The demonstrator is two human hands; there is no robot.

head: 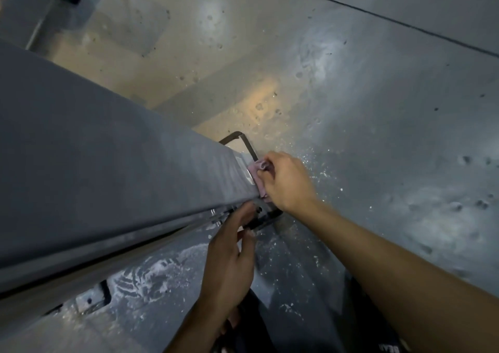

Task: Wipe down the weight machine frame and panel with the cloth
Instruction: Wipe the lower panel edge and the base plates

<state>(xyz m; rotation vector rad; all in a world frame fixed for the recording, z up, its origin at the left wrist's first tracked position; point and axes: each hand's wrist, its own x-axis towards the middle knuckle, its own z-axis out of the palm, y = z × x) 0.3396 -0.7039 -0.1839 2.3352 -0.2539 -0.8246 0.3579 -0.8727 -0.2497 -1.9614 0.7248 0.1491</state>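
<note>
Head view: looked steeply down along a grey upright toward a speckled floor; dim and slightly blurred.
Left hand (pixel 229 258): nearest the camera; fingers loosely extended toward dark fittings at the foot of the upright; held nothing that could be made out; whether the fingertips touched the metal could not be told.
Right hand (pixel 286 181): beyond the left; fingers curled and clamped on the cloth, pressing it to the upright's edge.
Cloth (pixel 258 174): pinkish, bunched small; trapped between the right hand and the frame, low down near the base.
Weight machine frame (pixel 121 169): broad grey post filling the left; a pale label just beside the cloth.
Base bracket (pixel 247 143): dark bar hooked round the post's foot, just beyond the cloth.
Floor (pixel 364 109): grey, pitted, flecked white around the base.
Step in hand, judged: wiping the post's lowest edge; best done with the cloth opened flatter, even pressure, overlapping strokes; the left hand steadying clear of the fittings.
</note>
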